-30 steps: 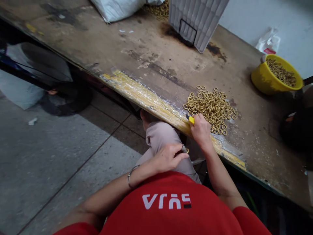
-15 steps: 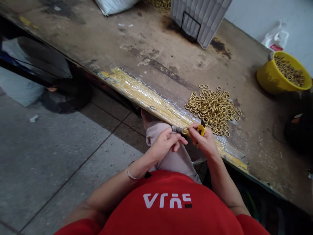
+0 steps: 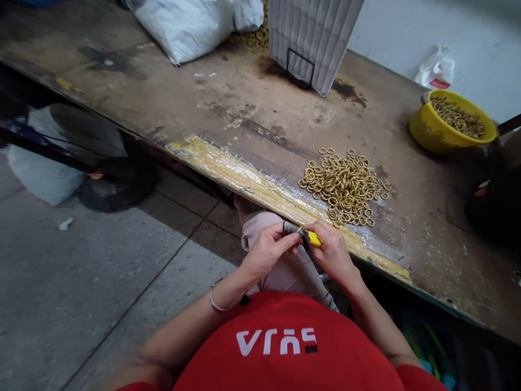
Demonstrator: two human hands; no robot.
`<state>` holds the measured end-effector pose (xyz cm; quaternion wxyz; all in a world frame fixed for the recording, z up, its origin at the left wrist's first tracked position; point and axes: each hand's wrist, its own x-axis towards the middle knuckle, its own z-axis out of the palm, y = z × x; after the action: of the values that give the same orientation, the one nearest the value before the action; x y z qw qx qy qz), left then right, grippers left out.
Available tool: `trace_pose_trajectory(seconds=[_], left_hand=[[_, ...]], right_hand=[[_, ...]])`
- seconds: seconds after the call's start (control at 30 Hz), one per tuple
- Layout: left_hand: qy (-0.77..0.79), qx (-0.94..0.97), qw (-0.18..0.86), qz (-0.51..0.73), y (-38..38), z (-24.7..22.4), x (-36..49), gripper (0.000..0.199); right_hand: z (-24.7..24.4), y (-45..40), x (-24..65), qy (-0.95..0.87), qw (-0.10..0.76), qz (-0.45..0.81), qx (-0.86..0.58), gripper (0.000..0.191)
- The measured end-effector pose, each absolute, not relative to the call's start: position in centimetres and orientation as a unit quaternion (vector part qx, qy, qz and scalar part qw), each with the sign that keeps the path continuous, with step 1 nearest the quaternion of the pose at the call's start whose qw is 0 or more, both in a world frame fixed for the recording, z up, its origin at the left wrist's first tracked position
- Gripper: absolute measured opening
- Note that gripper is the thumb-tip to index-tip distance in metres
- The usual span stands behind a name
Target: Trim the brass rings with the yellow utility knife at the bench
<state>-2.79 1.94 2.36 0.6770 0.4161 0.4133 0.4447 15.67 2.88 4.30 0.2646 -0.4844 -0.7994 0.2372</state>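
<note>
Just off the table's front edge, my right hand (image 3: 329, 247) is closed round a yellow cutter (image 3: 313, 239), its dark tip against a brass ring (image 3: 300, 230). The ring sits at the end of a dark grey rod (image 3: 290, 227) that juts from the edge. My left hand (image 3: 271, 248) pinches at the ring from the other side, with thumb and fingers pressed together. Just beyond my hands, a pile of brass rings (image 3: 345, 182) lies on the worn table (image 3: 260, 108). Yellow tape (image 3: 244, 171) covers the front edge.
A yellow bucket (image 3: 435, 133) of rings stands at the right, near a white plastic bag (image 3: 437, 69). A grey ribbed panel (image 3: 311, 38) and a white sack (image 3: 187, 27) are at the back, with more rings (image 3: 258, 39) between them. My knee is under the edge.
My right hand has turned the cutter from pointing up to pointing at the rod. The fingers of my left hand have closed in on the ring. The view has shifted slightly.
</note>
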Motion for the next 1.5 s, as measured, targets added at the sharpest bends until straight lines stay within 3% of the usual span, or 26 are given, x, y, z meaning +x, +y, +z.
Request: trace_pose_trajectory(seconds=[0.23,0.4,0.57,0.87,0.97,1.03,1.13,1.2,1.33,1.5], left_hand=[[0.424,0.578,0.556,0.420,1.9,4.0,-2.8,0.016],[0.315,0.699,0.506,0.395,0.2,6.1,-3.2,0.015],[0.345,0.743,0.471,0.326,0.1,4.8,-3.0,0.026],[0.427,0.768,0.407,0.251,0.6,1.1,-1.9,0.027],[0.473,0.713,0.438,0.276,1.0,0.8,-2.3,0.029],[0.490,0.639,0.499,0.319,1.5,0.9,-2.6,0.026],[0.465,0.506,0.616,0.384,2.4,1.5,-2.8,0.019],[0.435,0.434,0.675,0.410,2.9,2.0,-2.7,0.026],[0.377,0.335,0.754,0.421,3.1,2.7,-2.3,0.041],[0.335,0.258,0.810,0.407,2.6,2.8,-2.0,0.044]], right_hand=[[4.3,2.3,15.2,-0.814,0.109,0.139,-0.553,0.024],[4.1,3.8,17.0,-0.726,-0.024,0.084,-0.682,0.026],[4.1,5.7,18.1,-0.745,0.035,0.029,-0.665,0.020],[2.7,10.1,18.0,-0.704,-0.031,-0.057,-0.707,0.015],[2.7,10.3,18.7,-0.703,0.016,-0.038,-0.710,0.012],[3.1,9.8,19.0,-0.704,0.109,0.000,-0.701,0.010],[3.9,8.2,18.8,-0.681,0.291,0.171,-0.650,0.015],[4.2,6.7,18.0,-0.618,0.365,0.339,-0.608,0.019],[3.9,4.0,15.8,-0.470,0.404,0.570,-0.540,0.029],[3.3,2.7,14.8,-0.452,0.407,0.615,-0.502,0.030]])
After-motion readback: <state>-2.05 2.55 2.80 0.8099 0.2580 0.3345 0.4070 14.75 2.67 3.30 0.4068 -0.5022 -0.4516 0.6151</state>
